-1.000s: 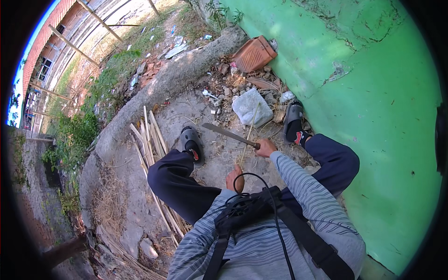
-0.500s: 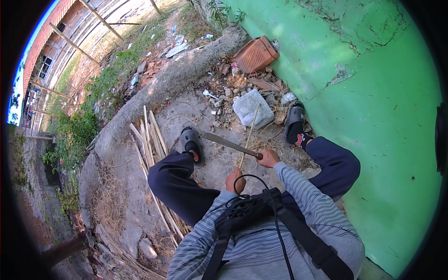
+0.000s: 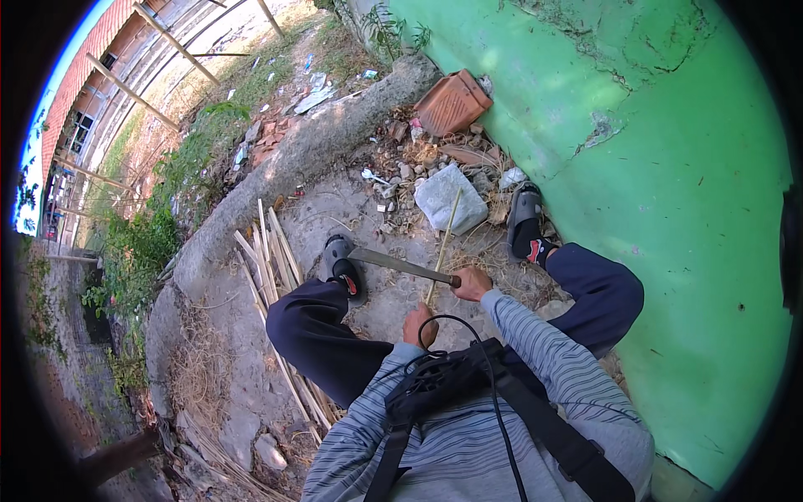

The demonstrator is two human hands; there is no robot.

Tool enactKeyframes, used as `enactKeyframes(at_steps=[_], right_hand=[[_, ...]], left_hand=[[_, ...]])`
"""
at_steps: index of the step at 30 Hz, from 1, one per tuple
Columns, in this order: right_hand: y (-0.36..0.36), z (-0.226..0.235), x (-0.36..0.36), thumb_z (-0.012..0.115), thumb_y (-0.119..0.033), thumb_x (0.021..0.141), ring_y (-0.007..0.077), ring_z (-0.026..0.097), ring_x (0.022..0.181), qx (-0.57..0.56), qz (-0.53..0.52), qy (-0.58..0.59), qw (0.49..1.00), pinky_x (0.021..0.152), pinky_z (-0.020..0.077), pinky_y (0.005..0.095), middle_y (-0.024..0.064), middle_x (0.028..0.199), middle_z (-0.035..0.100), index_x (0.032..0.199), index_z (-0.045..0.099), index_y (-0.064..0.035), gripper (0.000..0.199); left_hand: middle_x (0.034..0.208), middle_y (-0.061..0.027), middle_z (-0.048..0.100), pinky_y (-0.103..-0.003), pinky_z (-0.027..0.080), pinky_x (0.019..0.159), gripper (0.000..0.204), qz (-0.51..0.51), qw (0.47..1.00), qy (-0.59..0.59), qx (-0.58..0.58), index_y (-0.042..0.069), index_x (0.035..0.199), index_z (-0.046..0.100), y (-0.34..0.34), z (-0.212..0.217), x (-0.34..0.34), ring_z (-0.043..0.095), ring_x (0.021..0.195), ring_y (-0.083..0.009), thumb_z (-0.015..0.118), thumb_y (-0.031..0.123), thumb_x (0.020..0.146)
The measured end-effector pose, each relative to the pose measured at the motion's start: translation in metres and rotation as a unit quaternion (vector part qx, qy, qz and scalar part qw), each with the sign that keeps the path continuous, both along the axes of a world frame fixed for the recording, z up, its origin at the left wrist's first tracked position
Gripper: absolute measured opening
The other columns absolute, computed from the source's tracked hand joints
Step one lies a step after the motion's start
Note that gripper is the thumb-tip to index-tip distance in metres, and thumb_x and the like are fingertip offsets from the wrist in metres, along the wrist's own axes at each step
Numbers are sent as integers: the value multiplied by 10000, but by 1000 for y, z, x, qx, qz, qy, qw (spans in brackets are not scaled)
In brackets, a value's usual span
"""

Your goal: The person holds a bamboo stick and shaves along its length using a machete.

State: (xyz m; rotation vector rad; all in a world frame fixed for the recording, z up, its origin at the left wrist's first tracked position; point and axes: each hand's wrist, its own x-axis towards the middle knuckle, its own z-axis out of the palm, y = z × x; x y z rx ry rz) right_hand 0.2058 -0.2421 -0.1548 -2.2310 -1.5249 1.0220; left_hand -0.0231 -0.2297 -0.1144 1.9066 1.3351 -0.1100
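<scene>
My right hand [image 3: 473, 284] is wrapped round the wooden handle of a machete [image 3: 393, 263], its long blade pointing left over my left shoe. In my left hand [image 3: 420, 325], close to my body, is the near end of a thin bamboo strip [image 3: 443, 242]. The strip runs away from me, passing under the blade near the handle, and its far end lies over a pale stone block [image 3: 451, 199]. Whether the blade touches the strip I cannot tell. Part of my left hand is hidden by a black cable loop.
Split bamboo strips [image 3: 276, 251] lie in a bundle beside my left leg. An orange clay block [image 3: 452, 102] and rubble sit beyond the stone. A green wall [image 3: 669, 251] rises on the right; a low concrete kerb [image 3: 293, 149] curves along the left. My shoes flank the work.
The machete and my right hand have moved slightly left and toward me along the strip. My left hand stays nearly in place, still holding the strip.
</scene>
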Motion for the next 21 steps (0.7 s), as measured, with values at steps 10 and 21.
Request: enactKeyframes(at_steps=[10, 21], right_hand=[[37, -15, 40, 729, -342, 805, 425, 727, 963, -74, -121, -11, 990, 872, 575, 504, 237, 1009, 755, 986, 786, -78, 326], [-6, -9, 17, 736, -341, 780, 426, 713, 837, 3, -20, -6, 1000, 799, 564, 537, 193, 843, 731, 840, 739, -111, 238]], left_hand=[[928, -378, 683, -650, 511, 829, 245, 6, 1000, 9, -16, -65, 1068, 585, 2, 6, 7, 667, 939, -581, 542, 117, 910], [942, -378, 686, -646, 511, 841, 230, 21, 1000, -3, -16, -48, 1023, 629, 7, -1, 4, 666, 965, -567, 569, 137, 901]])
